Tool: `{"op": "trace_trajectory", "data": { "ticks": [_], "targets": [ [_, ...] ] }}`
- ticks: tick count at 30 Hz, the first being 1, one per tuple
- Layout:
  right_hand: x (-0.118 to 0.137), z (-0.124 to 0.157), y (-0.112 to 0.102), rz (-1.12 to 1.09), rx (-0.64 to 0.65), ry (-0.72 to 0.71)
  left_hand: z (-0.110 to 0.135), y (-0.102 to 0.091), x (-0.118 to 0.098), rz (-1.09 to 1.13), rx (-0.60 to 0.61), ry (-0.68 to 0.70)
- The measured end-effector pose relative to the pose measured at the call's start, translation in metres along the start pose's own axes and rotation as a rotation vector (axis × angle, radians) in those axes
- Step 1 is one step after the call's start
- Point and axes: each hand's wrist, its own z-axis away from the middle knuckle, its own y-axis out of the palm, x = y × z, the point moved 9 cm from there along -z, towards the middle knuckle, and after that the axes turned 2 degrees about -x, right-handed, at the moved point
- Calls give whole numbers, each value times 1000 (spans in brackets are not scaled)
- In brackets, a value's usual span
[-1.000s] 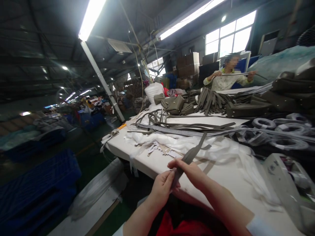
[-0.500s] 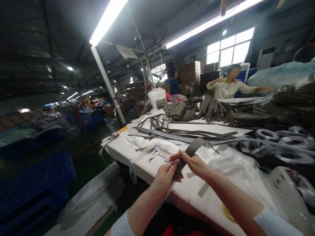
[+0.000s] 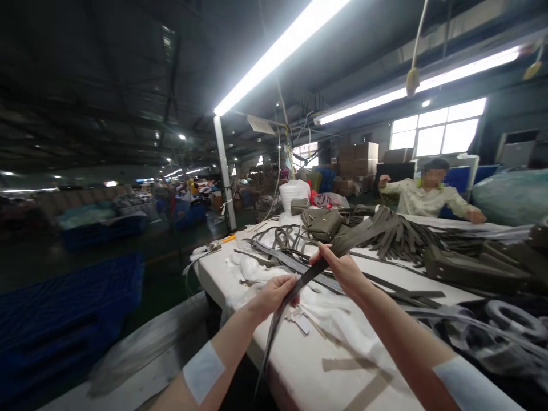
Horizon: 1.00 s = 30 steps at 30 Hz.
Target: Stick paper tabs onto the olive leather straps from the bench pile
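Head view: both hands work one olive-grey strap (image 3: pixel 311 274) above the near edge of the table (image 3: pixel 299 371). The left hand (image 3: pixel 274 294) is just past that edge and pinches the strap between thumb and fingers. The right hand (image 3: pixel 342 268) is a little further in over the table, with its fingers closed around the same strap. The stretch between them is straight and taut. Below the left hand the loose end hangs off the table's edge toward the floor. Beyond the right hand the strap runs on toward the heap of straps (image 3: pixel 398 234) at mid-table.

As I judge it, this goes well if the strap lies flat between the two grips. That takes even tension and no twist, with the pinch on its faces rather than its edges. The hanging end should stay clear of the table's edge, and of the paper scraps (image 3: pixel 302 322) and white wrap (image 3: pixel 257 273) lying near it.

Small bags (image 3: pixel 325 224) sit toward the table's far end. A co-worker (image 3: pixel 423 197) sits beyond the table with both arms spread.
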Motion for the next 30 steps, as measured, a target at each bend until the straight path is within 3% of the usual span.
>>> {"op": "trace_trajectory", "data": {
  "ticks": [3, 6, 11, 13, 17, 19, 22, 27, 30],
  "targets": [
    [22, -26, 3, 60, 31, -92, -18, -10, -26, 0, -14, 36],
    [33, -35, 7, 137, 119, -116, -32, 3, -40, 34, -8, 59],
    [0, -8, 27, 183, 368, 72, -38, 34, -26, 183, -67, 69],
    [-8, 1, 24, 94, 310, 139, -28, 41, -11, 194, -95, 63],
    [-3, 4, 1, -164, 29, 160, 4, 42, 22, 196, -97, 17],
    [-2, 7, 3, -135, 5, 169, 18, 38, 30, 217, -84, 0],
    [4, 15, 21, 0, 48, 148, 30, 32, 25, 240, -61, -2],
    [21, 32, 58, 214, 86, 79, 36, 24, 1, 319, -49, -5],
    [14, 44, 80, 216, 158, 168, 39, 21, -8, 369, -86, 1]
  ]
}}
